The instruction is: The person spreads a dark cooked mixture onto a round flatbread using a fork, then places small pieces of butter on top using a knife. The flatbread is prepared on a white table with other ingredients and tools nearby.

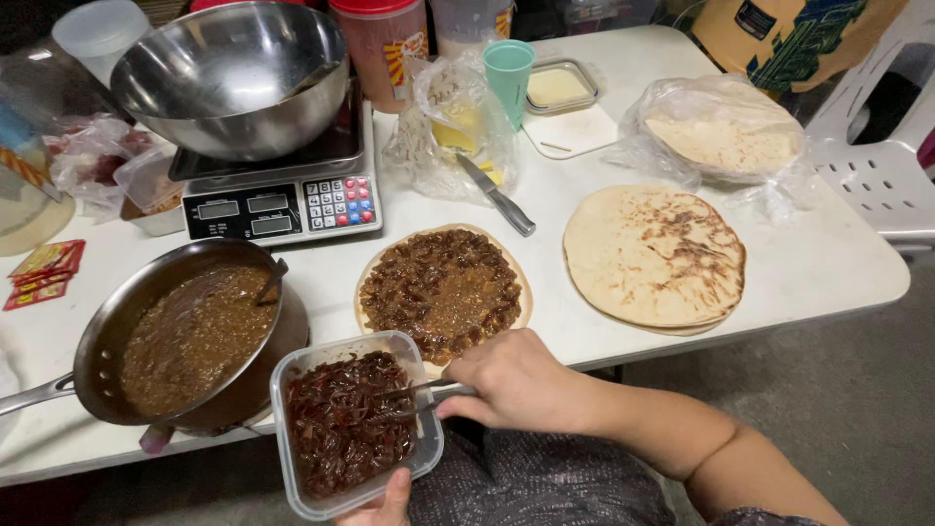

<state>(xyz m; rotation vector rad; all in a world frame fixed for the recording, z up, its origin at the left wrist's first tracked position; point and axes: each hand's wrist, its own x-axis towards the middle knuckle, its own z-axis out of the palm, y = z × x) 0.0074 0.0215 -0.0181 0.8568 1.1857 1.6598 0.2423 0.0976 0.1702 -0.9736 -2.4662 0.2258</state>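
The left hand (382,502), at the 6 o'clock edge of the view, supports a clear plastic tub (353,421) of dark cooked onions from below; only part of the hand shows, with the thumb curled over the near rim, so the tub hangs off the surface (828,263) rather than resting on it. The right hand (511,382) is closed around the handle of a utensil (414,394) whose working end is buried in the onions. Just beyond the tub, toward 12 o'clock, lies a flatbread (444,288) already covered with dark filling. At 9 o'clock from it sits a pan (180,336) of brown sauce with a spoon resting inside. At 3 o'clock lies a plain flatbread (653,255), with a knife (497,197) between the two at 1 o'clock. Farther back stand a scale carrying a steel bowl (234,83), a green cup (508,70) and a bagged stack of flatbreads (726,136). Risk assessment: the tub is held at one edge only, so a firm scoop could tip it and drop onions onto the lap. An overloaded utensil may drip between tub and flatbread.
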